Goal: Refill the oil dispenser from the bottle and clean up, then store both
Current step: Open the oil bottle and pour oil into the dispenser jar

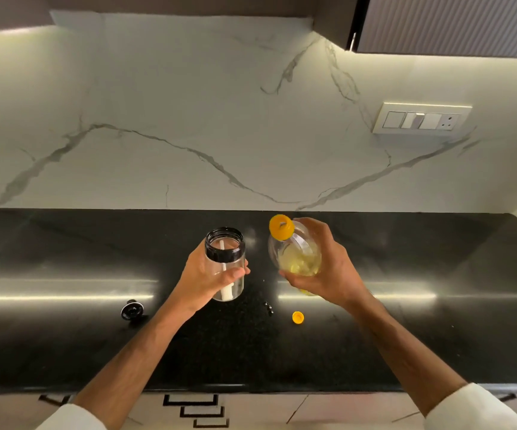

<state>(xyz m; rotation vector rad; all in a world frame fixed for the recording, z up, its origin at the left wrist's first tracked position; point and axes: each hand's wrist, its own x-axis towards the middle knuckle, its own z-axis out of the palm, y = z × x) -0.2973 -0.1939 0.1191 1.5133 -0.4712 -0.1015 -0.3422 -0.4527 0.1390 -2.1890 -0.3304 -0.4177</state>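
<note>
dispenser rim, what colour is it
Black: the dispenser is clear glass with a black rim, seen best in the head view.

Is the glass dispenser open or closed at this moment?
Open. The dispenser shows a bare black rim, and its black lid lies apart on the counter.
</note>
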